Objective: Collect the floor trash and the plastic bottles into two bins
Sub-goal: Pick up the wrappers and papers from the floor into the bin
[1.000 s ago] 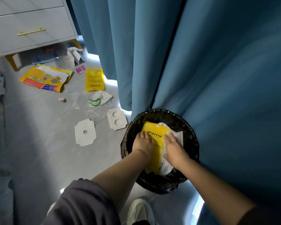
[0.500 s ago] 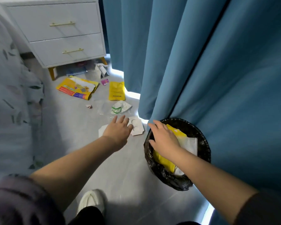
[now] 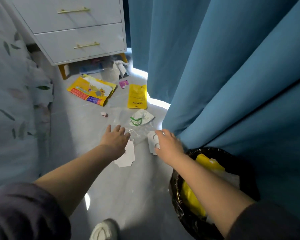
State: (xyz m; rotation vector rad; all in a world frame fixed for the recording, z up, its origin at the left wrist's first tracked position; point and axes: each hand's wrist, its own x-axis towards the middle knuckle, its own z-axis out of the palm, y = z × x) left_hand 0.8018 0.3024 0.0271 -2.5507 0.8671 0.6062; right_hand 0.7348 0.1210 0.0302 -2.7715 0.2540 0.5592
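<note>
A black-lined bin [image 3: 178, 203] sits at the lower right and holds a yellow packet [image 3: 209, 164] and white paper. My left hand [image 3: 115, 138] hovers open over a white cardboard piece [image 3: 126, 157] on the grey floor. My right hand [image 3: 169, 144] rests open over a second white cardboard piece [image 3: 152, 139] with round holes. Crumpled clear plastic film [image 3: 137, 132] lies between the two hands. Beyond lie a white wrapper with green print [image 3: 141, 117], a yellow pouch [image 3: 137, 97] and a torn yellow bag [image 3: 92, 91].
A white two-drawer nightstand [image 3: 80, 35] on yellow legs stands at the back, with more wrappers [image 3: 118, 69] under it. Blue curtains [image 3: 223, 66] hang along the right, brushing the bin. A patterned bedspread [image 3: 16, 101] fills the left. A small pink scrap [image 3: 124, 84] and my white shoe [image 3: 103, 230] show.
Both hands left the bin, where they pressed the yellow packet down, and reached forward to the cardboard pieces on the floor. The view swung up toward the nightstand.
</note>
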